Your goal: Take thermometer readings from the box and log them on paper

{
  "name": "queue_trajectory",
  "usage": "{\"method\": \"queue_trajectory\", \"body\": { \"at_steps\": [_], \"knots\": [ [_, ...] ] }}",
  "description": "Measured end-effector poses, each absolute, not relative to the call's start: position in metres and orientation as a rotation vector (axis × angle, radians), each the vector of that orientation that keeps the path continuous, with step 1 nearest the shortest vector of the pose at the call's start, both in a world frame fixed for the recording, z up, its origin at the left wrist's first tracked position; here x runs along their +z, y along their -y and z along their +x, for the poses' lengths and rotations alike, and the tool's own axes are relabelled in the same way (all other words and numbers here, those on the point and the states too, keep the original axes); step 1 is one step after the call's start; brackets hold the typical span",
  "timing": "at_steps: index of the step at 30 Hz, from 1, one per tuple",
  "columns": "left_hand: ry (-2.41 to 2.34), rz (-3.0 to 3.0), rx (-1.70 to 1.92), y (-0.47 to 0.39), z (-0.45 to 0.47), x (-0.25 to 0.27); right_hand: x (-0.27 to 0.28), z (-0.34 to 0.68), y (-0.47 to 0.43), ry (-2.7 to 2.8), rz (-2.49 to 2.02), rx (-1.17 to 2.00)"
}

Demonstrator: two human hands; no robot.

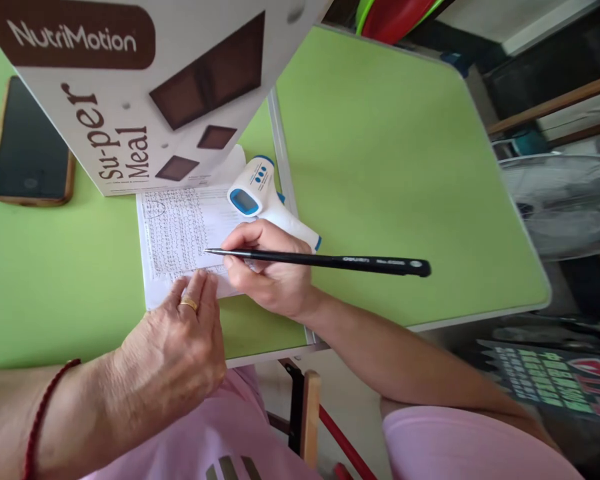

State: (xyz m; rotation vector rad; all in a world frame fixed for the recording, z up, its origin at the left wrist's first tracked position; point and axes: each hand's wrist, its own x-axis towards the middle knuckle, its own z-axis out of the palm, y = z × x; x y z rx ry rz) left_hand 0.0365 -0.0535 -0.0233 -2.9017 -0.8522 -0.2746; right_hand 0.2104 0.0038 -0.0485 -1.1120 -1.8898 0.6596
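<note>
My right hand grips a slim black pen, its silver tip at the edge of dense handwriting on a white sheet of paper. Whether the tip touches the paper I cannot tell. My left hand lies with its fingers flat on the paper's lower edge. Just beyond my right hand, a white and blue infrared thermometer rests partly on the sheet. A large white and brown NutriMotion box stands upright at the paper's far end and hides part of it.
A phone in a brown case lies left of the box on the green table. A metal seam crosses the tabletop. Past its right edge stands a fan. Red and green basins are at the back.
</note>
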Motion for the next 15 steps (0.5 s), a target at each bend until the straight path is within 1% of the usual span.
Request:
{"method": "queue_trajectory", "body": {
  "at_steps": [4,10,15],
  "knots": [
    [0.869,-2.896,-0.301,0.059,0.038,-0.022,-0.052,0.212,-0.004,1.944,-1.116,0.7],
    [0.905,-2.885,-0.321,0.058,0.036,-0.021,-0.058,0.215,-0.009,1.953,-0.945,0.711],
    [0.905,-2.912,-0.406,0.052,0.036,-0.022,-0.06,0.215,-0.008,1.986,-0.944,0.729]
  ]
}}
